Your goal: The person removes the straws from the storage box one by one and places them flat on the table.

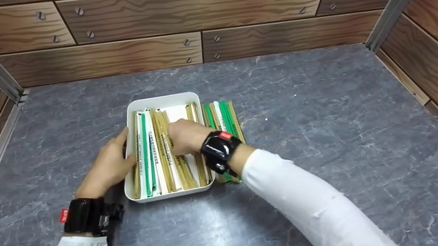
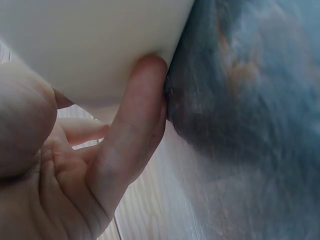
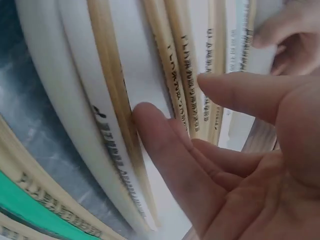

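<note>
A white rectangular tray [image 1: 171,194] holds several long, slim printed packets [image 1: 153,150] in gold, green and white wrappers, lying side by side. My left hand [image 1: 106,168] holds the tray's left side, thumb over the rim; in the left wrist view its fingers [image 2: 145,90] press the outer wall. Inside the tray, my right hand [image 1: 187,136] reaches down into the gap right of the middle packets. The right wrist view shows its thumb and fingers [image 3: 160,135] apart, close to gold packets [image 3: 172,65], with nothing pinched between them. Whether the fingertips touch the packets I cannot tell.
More green, gold and white packets [image 1: 224,115] lie on the grey marbled table [image 1: 332,123] against the tray's right side, partly beneath my right wrist. Wood-patterned panels [image 1: 193,9] wall in the back and both sides.
</note>
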The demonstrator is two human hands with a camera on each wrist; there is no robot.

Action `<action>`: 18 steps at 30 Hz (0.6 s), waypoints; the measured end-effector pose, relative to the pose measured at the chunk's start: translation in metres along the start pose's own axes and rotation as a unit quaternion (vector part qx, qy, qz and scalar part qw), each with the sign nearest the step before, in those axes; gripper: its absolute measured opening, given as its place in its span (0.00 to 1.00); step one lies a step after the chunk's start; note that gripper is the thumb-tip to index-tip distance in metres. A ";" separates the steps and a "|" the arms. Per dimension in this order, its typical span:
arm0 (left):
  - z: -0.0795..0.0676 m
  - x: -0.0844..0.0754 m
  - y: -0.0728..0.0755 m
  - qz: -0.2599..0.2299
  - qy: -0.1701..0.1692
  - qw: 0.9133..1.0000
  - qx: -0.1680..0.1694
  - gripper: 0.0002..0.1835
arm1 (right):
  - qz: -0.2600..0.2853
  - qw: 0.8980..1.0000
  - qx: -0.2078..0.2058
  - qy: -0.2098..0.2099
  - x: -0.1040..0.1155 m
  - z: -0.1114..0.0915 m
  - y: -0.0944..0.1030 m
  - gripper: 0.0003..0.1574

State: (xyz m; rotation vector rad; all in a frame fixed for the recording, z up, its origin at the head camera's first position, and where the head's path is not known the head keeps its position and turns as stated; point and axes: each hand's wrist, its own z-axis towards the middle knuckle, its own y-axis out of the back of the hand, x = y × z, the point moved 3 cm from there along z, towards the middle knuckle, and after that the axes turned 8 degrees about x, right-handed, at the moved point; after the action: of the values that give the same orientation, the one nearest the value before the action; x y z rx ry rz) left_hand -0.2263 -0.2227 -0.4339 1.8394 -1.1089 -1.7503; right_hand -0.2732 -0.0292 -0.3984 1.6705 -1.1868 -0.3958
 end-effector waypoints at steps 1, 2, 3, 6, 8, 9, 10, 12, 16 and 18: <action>0.000 0.000 0.000 -0.001 0.000 1.000 0.000 0.43 | -0.010 1.000 0.000 -0.001 0.003 0.002 -0.001 0.14; 0.000 0.000 0.001 -0.002 0.000 1.000 0.000 0.43 | -0.026 1.000 -0.003 -0.002 0.006 0.003 -0.001 0.12; 0.000 0.000 0.000 -0.002 -0.001 1.000 0.001 0.43 | -0.028 1.000 -0.002 -0.007 0.008 0.004 -0.002 0.11; -0.001 -0.002 0.000 -0.002 -0.003 1.000 -0.001 0.43 | -0.030 0.999 -0.001 -0.023 0.012 0.007 -0.005 0.09; -0.001 -0.002 0.000 0.000 -0.006 1.000 -0.005 0.43 | -0.026 0.999 -0.006 -0.030 0.012 0.008 -0.007 0.10; -0.001 -0.003 0.000 0.002 -0.009 1.000 -0.008 0.43 | -0.019 0.999 -0.009 -0.033 0.012 0.008 -0.008 0.09; -0.001 -0.003 0.000 0.002 -0.010 1.000 -0.010 0.43 | -0.018 0.999 -0.012 -0.033 0.011 0.009 -0.008 0.09; -0.001 -0.003 0.000 0.005 -0.012 1.000 -0.013 0.43 | -0.009 0.999 -0.018 -0.032 0.010 0.010 -0.008 0.10; -0.001 -0.003 0.000 0.005 -0.014 1.000 -0.013 0.43 | 0.009 0.999 -0.022 -0.027 0.006 0.009 -0.007 0.17; -0.002 -0.002 0.000 0.006 -0.015 1.000 -0.013 0.43 | 0.018 0.999 -0.023 -0.027 0.006 0.007 -0.006 0.19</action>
State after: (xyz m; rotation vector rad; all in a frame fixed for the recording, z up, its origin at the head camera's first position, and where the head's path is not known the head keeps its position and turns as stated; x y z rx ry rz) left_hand -0.2247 -0.2217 -0.4324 1.7926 -1.1010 -1.7823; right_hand -0.2729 -0.0383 -0.4049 1.6050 -1.2368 -0.4442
